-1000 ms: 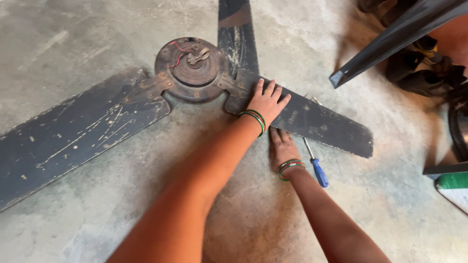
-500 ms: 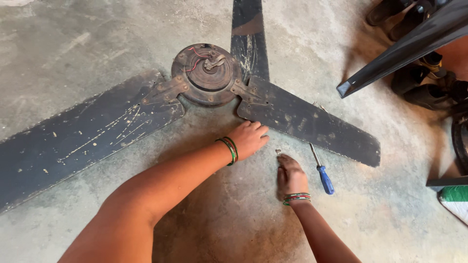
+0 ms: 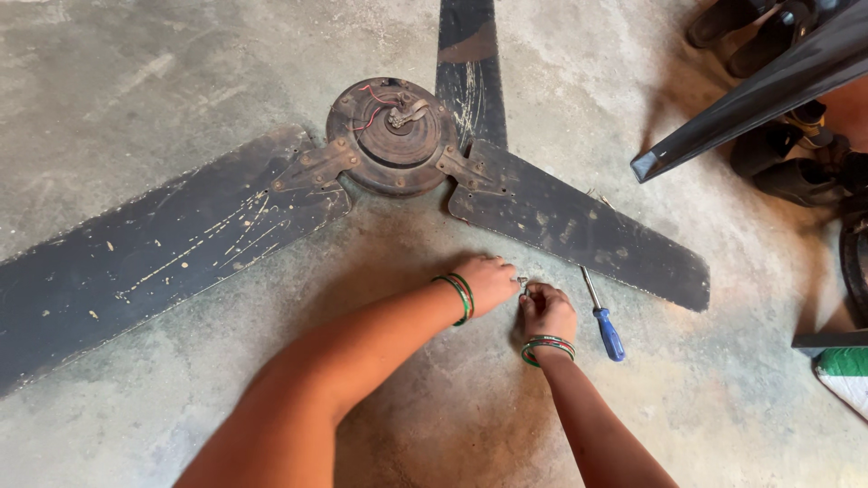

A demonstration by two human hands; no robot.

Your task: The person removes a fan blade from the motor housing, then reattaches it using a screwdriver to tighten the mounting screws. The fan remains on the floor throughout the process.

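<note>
An old dark ceiling fan [image 3: 393,136] lies flat on the concrete floor, its three worn blades spread out around a rusty round motor hub. My left hand [image 3: 488,282] and my right hand [image 3: 545,312] meet on the floor just below the right blade [image 3: 579,226]. Both pinch a small metal piece [image 3: 523,283], perhaps a screw, between their fingertips. Green bangles circle both wrists. A blue-handled screwdriver [image 3: 604,316] lies on the floor just right of my right hand.
A dark slanted bar [image 3: 750,90] crosses the upper right, with several dark shoes [image 3: 787,172] behind it. A green and white object [image 3: 845,375] sits at the right edge. The left blade [image 3: 154,262] stretches to the left edge.
My left hand has left the right blade and dropped to the floor. Both hands have come together on the small metal piece. The camera has moved back a little.
</note>
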